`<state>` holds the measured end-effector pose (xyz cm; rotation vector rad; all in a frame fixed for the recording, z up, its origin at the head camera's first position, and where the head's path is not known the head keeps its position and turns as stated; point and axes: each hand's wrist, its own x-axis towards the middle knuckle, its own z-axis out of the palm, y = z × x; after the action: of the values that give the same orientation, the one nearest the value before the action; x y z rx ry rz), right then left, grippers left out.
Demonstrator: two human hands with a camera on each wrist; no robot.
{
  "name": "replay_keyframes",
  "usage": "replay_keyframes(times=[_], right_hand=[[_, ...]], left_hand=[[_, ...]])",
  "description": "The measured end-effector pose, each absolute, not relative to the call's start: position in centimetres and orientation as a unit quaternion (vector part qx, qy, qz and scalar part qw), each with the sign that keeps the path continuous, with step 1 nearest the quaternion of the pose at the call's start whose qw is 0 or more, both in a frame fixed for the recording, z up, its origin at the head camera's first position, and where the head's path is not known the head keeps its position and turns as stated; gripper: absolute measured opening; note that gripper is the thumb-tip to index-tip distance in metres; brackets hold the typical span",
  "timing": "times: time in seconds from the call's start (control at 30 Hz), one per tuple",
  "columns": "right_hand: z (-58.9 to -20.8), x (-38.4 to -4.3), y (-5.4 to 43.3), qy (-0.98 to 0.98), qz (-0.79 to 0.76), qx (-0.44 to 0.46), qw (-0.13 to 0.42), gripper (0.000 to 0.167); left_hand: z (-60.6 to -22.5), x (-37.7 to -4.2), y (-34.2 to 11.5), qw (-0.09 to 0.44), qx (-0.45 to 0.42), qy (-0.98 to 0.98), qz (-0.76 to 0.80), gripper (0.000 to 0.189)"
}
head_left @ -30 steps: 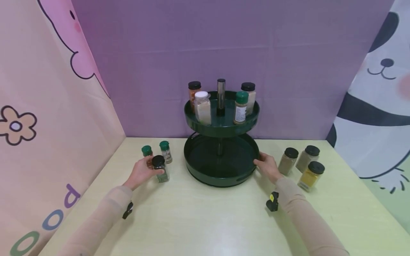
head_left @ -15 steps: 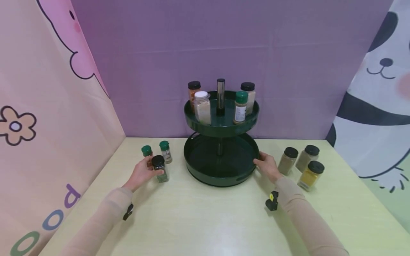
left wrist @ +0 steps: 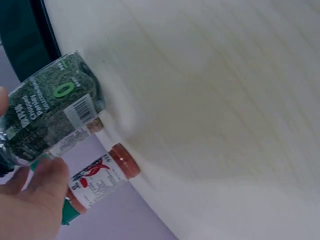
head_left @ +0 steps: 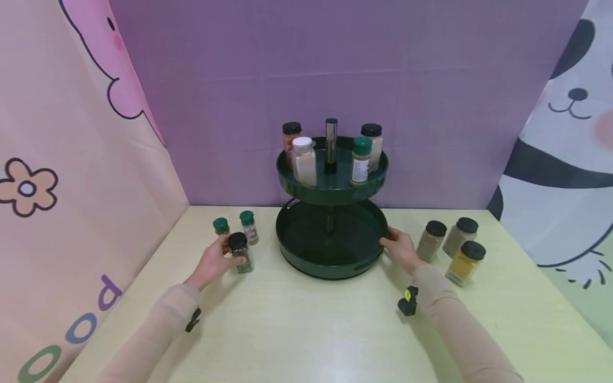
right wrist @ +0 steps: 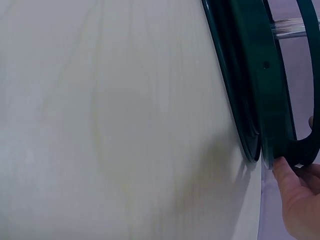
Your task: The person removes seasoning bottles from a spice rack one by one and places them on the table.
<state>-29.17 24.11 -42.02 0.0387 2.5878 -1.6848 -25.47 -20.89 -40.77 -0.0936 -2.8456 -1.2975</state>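
My left hand holds a spice jar of dried green herbs with a black lid, thumb and fingers on opposite sides. In the left wrist view the herb jar shows a barcode and a green ring on its label. Just behind it stand a red spice bottle and another small green-capped bottle. On the right, my right hand grips the rim of the lower tray of a dark green two-tier turntable. The right wrist view has the fingers against the tray's wall.
Two black-lidded jars of greyish powder and a yellow spice jar stand right of my right hand. The upper tray bears several jars, among them a white-lidded jar and a green-capped bottle. A purple backdrop rises behind.
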Motion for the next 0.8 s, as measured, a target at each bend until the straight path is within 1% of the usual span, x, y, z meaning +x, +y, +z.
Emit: replay_keyframes(times=[0.1, 0.2, 0.33, 0.43, 0.6, 0.7, 0.8], right_hand=[[-42.0, -28.9, 24.4, 0.836, -0.548, 0.014, 0.021, 0.058], [-42.0, -28.4, 24.7, 0.835, -0.549, 0.020, 0.015, 0.062], [-41.8, -27.5, 25.3, 0.837, -0.547, 0.026, -0.009, 0.064], [-41.3, -26.7, 25.6, 0.842, -0.539, 0.018, -0.029, 0.061], [-40.2, -25.5, 26.0, 0.854, -0.520, -0.005, -0.036, 0.059], [-39.5, -24.7, 26.2, 0.859, -0.511, -0.013, -0.034, 0.060], [-38.9, -24.0, 26.2, 0.859, -0.510, -0.019, -0.035, 0.061]], left_hand=[[-40.1, -25.0, -20.7, 0.037, -0.041, -0.917, -0.395, 0.078], [-38.6, -24.5, -20.3, 0.091, -0.052, -0.921, -0.376, 0.069], [-35.2, -24.3, -19.0, 0.161, -0.069, -0.907, -0.382, 0.056], [-32.1, -24.9, -17.6, 0.185, -0.087, -0.893, -0.402, 0.051], [-27.4, -27.3, -15.4, 0.185, -0.097, -0.880, -0.427, 0.046], [-25.3, -29.3, -14.2, 0.155, -0.079, -0.884, -0.434, 0.048], [-23.9, -31.0, -13.2, 0.108, -0.054, -0.895, -0.430, 0.053]])
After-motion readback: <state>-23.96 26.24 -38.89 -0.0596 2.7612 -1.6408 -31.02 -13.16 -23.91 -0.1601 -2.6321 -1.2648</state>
